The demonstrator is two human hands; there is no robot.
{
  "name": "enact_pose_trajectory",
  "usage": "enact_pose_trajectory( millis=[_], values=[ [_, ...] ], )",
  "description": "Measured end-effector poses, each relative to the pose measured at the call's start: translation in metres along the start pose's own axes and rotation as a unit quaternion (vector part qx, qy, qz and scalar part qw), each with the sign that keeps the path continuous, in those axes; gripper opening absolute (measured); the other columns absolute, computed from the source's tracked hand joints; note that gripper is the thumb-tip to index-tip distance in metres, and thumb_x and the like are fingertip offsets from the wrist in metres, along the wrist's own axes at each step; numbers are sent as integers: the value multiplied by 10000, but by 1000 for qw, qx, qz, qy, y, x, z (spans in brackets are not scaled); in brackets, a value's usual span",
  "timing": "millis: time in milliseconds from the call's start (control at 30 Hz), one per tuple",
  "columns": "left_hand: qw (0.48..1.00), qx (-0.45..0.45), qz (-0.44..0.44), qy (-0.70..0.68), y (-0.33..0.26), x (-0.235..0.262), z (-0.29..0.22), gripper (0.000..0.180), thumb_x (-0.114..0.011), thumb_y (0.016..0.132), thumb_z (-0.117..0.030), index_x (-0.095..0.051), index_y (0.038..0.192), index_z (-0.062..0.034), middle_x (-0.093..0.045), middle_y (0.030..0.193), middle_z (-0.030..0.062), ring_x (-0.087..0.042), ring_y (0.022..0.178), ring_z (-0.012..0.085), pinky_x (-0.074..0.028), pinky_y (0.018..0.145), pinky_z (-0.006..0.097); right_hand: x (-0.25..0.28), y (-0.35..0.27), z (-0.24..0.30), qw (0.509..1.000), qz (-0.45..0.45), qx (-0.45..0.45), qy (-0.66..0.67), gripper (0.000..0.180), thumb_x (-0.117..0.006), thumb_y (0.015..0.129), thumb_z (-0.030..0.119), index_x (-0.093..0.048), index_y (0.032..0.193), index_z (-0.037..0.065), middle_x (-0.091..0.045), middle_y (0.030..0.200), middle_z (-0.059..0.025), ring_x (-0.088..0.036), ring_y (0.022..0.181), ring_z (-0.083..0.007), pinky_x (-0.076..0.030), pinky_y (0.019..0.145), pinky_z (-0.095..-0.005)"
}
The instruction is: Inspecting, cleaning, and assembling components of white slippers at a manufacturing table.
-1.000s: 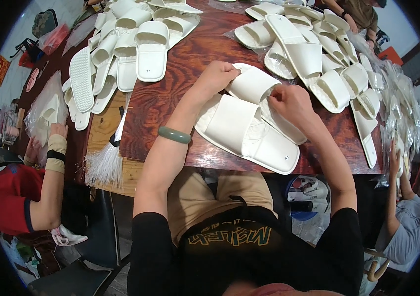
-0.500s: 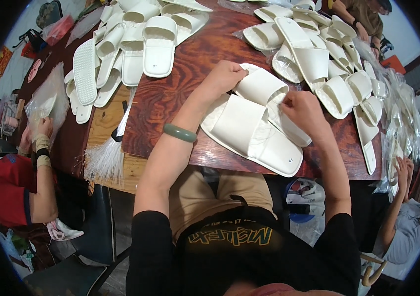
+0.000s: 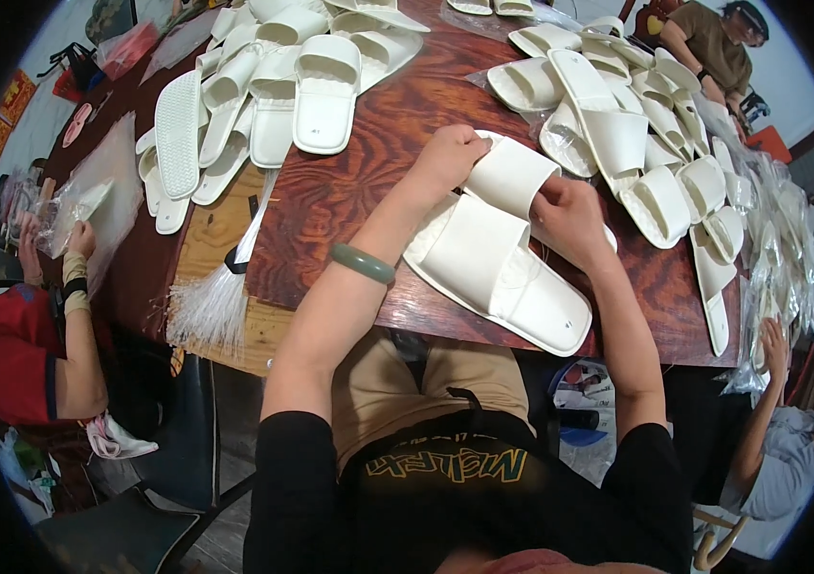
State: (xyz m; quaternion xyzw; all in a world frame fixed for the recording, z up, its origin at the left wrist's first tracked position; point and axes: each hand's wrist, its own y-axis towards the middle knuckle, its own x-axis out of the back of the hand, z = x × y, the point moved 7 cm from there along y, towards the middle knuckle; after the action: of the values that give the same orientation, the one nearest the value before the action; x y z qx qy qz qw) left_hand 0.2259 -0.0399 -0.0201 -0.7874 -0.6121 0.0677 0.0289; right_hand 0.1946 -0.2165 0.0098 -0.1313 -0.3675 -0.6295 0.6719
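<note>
Two white open-toe slippers lie side by side at the table's near edge. My left hand (image 3: 452, 163) is closed, its fingertips gripping the toe end of the far slipper (image 3: 514, 177). Bent over that slipper's strap edge, my right hand (image 3: 574, 222) has its fingers pressed together; what they pinch is hidden. The near slipper (image 3: 464, 247) lies with its heel toward me, and a faint thin strand curls over its insole beside the strap. A green bangle (image 3: 363, 263) circles my left forearm.
White slippers are heaped at the far left (image 3: 325, 91) and right (image 3: 651, 139) of the reddish wood table (image 3: 368, 143). A bundle of thin white strands (image 3: 212, 311) hangs at its left edge. Co-workers handle clear bags at the left; others are at the right.
My right hand has moved slightly left, from above the far slipper's insole to its strap edge. The left hand keeps its place at the toe. The whole view has shifted a little.
</note>
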Motion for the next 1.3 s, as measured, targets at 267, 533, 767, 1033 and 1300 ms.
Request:
enact_pose_trajectory(
  millis=[267, 533, 767, 1033, 1300],
  values=[
    [959, -263, -46, 93, -17, -8, -62, 182, -574, 893, -184, -628, 814, -29, -589, 681, -21, -509, 668, 49, -382, 628, 204, 31, 31, 37, 971, -40, 232, -30, 366, -593, 860, 296, -607, 1090, 12, -651, 970, -153, -614, 856, -217, -472, 712, -295],
    [973, -217, -36, -65, -17, 3, -52, 161, -591, 887, -167, -631, 829, -22, -587, 689, -12, -517, 638, 42, -404, 568, 182, 10, 18, 57, 903, 340, -88, -248, 385, -546, 909, 294, -576, 1148, -7, -644, 933, -62, -561, 758, -105, -452, 664, -255],
    [968, -245, 5, -47, -18, -10, -55, 182, -603, 889, -199, -660, 919, -28, -562, 657, -30, -464, 575, 6, -350, 484, 155, -16, 31, 55, 929, 172, 12, 328, 314, -605, 871, 126, -575, 1132, -45, -656, 976, -75, -616, 884, -118, -471, 801, -222],
    [963, -265, -30, -44, -16, -8, -51, 182, -548, 910, -143, -645, 977, -5, -569, 709, -25, -501, 652, 22, -401, 565, 175, -25, 23, 32, 910, 127, -61, 390, 202, -615, 873, 171, -615, 997, 12, -652, 791, -32, -625, 697, -76, -438, 544, -176],
    [986, -167, -11, -8, -17, -16, -43, 199, -471, 920, -185, -600, 882, -40, -494, 670, -42, -384, 565, 8, -272, 479, 151, -17, 23, 27, 883, 113, -78, 448, 178, -590, 880, 189, -621, 949, 28, -600, 718, 9, -567, 631, -40, -363, 470, -161]
  ],
)
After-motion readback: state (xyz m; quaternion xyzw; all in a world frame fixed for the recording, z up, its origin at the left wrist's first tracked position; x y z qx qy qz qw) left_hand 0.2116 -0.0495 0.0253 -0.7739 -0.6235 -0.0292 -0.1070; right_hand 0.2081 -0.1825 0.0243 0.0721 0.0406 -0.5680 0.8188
